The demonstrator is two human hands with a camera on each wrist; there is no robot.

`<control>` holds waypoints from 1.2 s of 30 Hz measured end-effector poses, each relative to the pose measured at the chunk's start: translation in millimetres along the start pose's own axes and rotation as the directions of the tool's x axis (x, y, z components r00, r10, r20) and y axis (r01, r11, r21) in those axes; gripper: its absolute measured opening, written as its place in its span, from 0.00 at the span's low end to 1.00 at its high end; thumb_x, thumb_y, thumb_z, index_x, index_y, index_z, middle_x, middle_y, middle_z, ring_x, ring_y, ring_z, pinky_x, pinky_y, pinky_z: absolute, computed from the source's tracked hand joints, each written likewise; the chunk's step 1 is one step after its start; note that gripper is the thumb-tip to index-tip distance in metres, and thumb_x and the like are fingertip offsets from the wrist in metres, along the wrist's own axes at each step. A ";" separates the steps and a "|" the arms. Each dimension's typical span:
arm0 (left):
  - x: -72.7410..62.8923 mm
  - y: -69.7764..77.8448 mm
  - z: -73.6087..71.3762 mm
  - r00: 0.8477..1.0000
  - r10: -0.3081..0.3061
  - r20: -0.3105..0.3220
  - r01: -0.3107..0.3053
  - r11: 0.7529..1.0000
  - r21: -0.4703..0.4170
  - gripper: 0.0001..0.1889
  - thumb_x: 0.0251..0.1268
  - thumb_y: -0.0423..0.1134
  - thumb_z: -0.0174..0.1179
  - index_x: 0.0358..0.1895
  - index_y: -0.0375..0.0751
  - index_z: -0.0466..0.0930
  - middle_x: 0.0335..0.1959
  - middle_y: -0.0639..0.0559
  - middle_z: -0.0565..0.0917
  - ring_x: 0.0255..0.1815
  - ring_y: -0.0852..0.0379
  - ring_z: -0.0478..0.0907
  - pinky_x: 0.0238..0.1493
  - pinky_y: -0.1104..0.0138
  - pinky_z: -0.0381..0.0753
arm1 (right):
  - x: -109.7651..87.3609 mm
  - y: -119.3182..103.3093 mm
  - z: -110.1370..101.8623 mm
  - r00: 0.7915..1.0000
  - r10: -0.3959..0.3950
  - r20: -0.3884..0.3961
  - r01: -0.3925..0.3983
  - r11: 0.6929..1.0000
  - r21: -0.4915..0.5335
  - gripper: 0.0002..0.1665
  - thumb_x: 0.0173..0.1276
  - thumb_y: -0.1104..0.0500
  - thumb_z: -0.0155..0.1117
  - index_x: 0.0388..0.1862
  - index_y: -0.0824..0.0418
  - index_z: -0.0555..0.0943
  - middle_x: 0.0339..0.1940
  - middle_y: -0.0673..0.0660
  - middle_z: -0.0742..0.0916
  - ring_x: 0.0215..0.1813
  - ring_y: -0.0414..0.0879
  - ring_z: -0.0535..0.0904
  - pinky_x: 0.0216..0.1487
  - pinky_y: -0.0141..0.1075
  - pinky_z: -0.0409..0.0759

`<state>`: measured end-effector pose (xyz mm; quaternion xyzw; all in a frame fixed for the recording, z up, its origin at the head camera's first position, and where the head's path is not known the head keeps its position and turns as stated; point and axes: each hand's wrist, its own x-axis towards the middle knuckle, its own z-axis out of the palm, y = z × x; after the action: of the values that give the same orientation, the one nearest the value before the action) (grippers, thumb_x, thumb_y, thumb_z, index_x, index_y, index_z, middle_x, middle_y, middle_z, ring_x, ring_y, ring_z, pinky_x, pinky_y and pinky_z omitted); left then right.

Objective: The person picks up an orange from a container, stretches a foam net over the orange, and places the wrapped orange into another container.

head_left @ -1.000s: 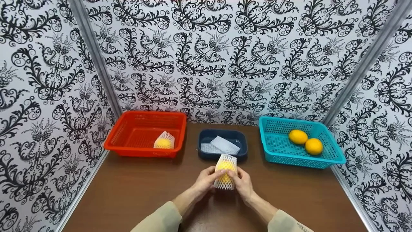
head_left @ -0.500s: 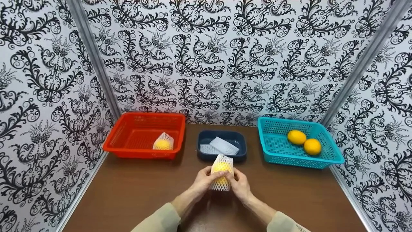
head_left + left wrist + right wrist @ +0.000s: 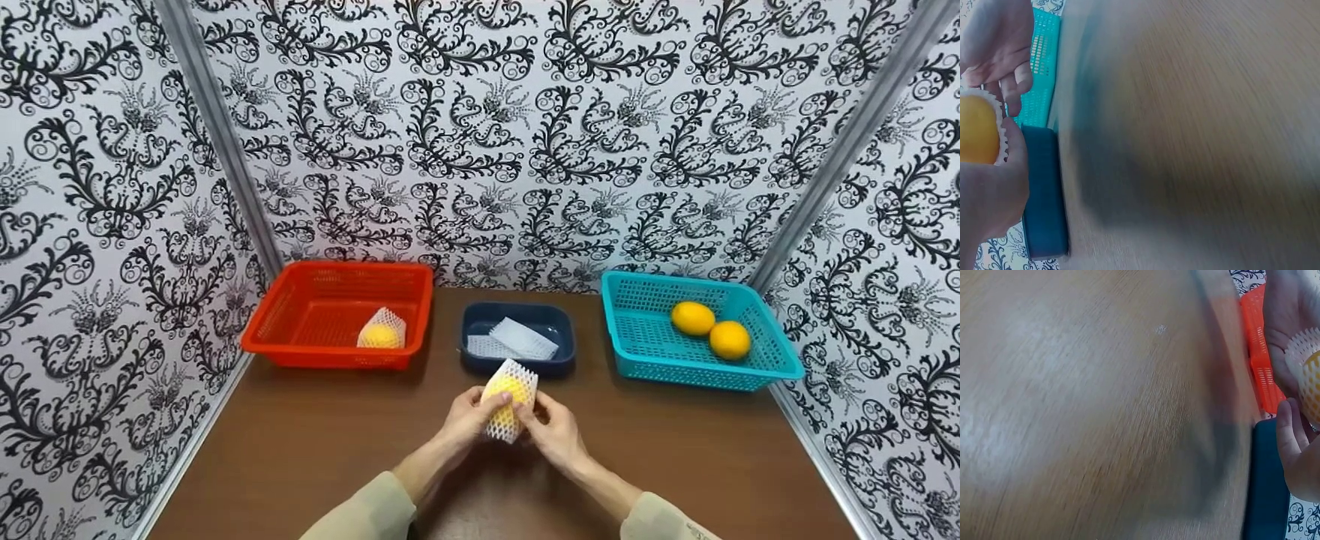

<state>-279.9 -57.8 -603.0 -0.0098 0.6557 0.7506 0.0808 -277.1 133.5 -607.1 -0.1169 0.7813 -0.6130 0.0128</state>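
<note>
A yellow lemon-like fruit (image 3: 978, 129) sits inside a white foam net sleeve (image 3: 517, 373), held up over the table in front of the dark blue tray. My left hand (image 3: 466, 421) grips the sleeved fruit from the left, its thumb across the near face. From the other side my right hand (image 3: 553, 431) holds it too, thumb against the net. In the left wrist view the fruit shows bare at the sleeve's open end. The right wrist view shows the net's toothed edge (image 3: 1300, 346) standing out past the fruit.
A dark blue tray (image 3: 566, 330) holds flat foam sleeves (image 3: 525, 339). To the left, a red basket (image 3: 262, 334) contains one sleeved fruit (image 3: 382, 334). A turquoise basket (image 3: 622, 330) on the right holds two bare yellow fruits (image 3: 729, 340). Patterned walls enclose the brown table (image 3: 300, 450).
Both hands have shifted the sleeved fruit slightly left. The sleeve now leans, its top tipped to the right and its lower end to the left.
</note>
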 end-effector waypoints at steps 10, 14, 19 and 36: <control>4.1 6.0 -14.2 0.997 -0.068 0.043 0.073 0.989 -0.125 0.34 0.78 0.50 0.70 0.72 0.23 0.75 0.47 0.43 0.91 0.44 0.53 0.91 0.46 0.61 0.94 | 4.3 -0.5 -4.1 0.999 -0.013 0.043 0.011 0.999 0.039 0.28 0.82 0.58 0.71 0.73 0.74 0.80 0.57 0.73 0.93 0.39 0.54 0.94 0.36 0.49 0.95; 5.7 13.9 -25.4 0.998 -0.056 0.033 0.059 0.996 -0.074 0.35 0.76 0.48 0.72 0.72 0.24 0.76 0.51 0.40 0.91 0.46 0.52 0.91 0.50 0.59 0.95 | 3.6 -2.1 -3.9 0.997 -0.052 0.056 0.051 0.999 0.011 0.24 0.81 0.57 0.73 0.68 0.70 0.84 0.53 0.70 0.94 0.39 0.47 0.93 0.37 0.43 0.95; 7.0 28.1 -42.1 0.999 0.013 -0.046 -0.009 0.996 0.087 0.32 0.70 0.46 0.77 0.68 0.26 0.80 0.54 0.36 0.90 0.48 0.51 0.89 0.51 0.59 0.93 | 3.9 -1.3 -2.9 0.984 -0.168 0.052 0.173 0.979 -0.111 0.17 0.76 0.59 0.78 0.57 0.66 0.89 0.47 0.63 0.96 0.41 0.43 0.92 0.42 0.35 0.92; 20.8 85.1 -119.2 0.969 0.144 -0.201 -0.052 0.913 0.404 0.45 0.62 0.43 0.84 0.80 0.30 0.73 0.71 0.29 0.85 0.67 0.36 0.86 0.71 0.43 0.88 | 19.2 -6.6 20.4 0.890 -0.422 0.171 0.454 0.794 -0.405 0.09 0.67 0.58 0.83 0.40 0.58 0.89 0.34 0.56 0.92 0.35 0.50 0.90 0.39 0.41 0.92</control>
<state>-322.7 -183.9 -538.5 -0.0458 0.7982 0.5998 -0.0322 -291.3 108.7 -603.4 -0.3163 0.8483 -0.4050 -0.1280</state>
